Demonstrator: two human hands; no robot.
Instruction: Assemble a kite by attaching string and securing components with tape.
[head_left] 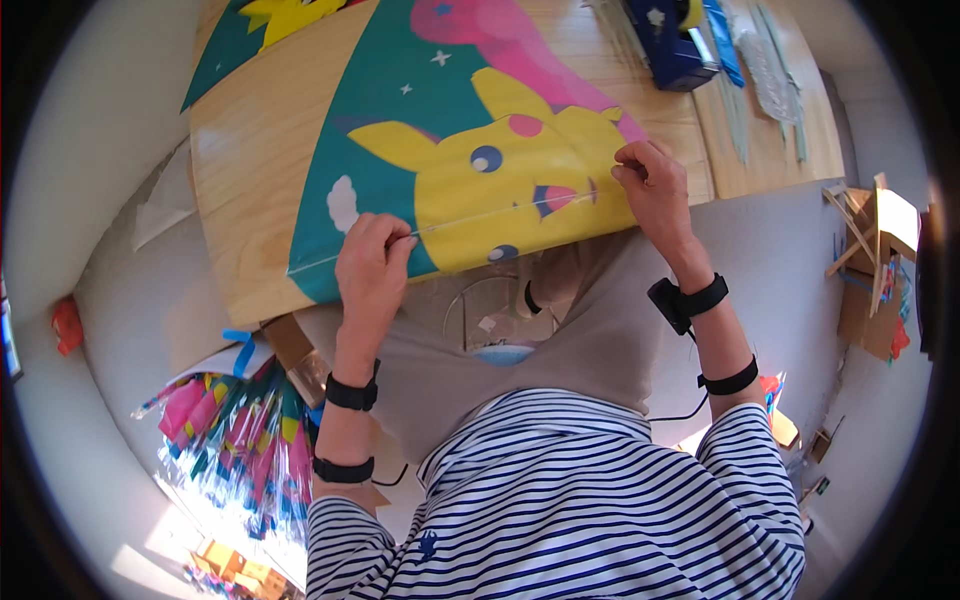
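Note:
A large printed sheet (450,180), teal with a yellow cartoon animal and a pink part, lies over the near edge of the wooden table. Its near side hangs down above my lap. Across it runs a thin whitish strand (480,214); whether this is a cord or a slim rod I cannot tell. My left hand (372,258) is closed, thumb and fingers pinched at the strand on the sheet's teal part. Farther right, my right hand (655,185) also pinches, at the strand's right end by the yellow area. The fingers partly hide what they grip.
On the wooden table (250,180), a dark blue box (675,45) and thin pale rods (738,120) lie at the far right. Another printed sheet (225,55) is at the far left. Plastic-wrapped colourful bundles (245,430) sit low left; a wooden stool (870,235) stands right.

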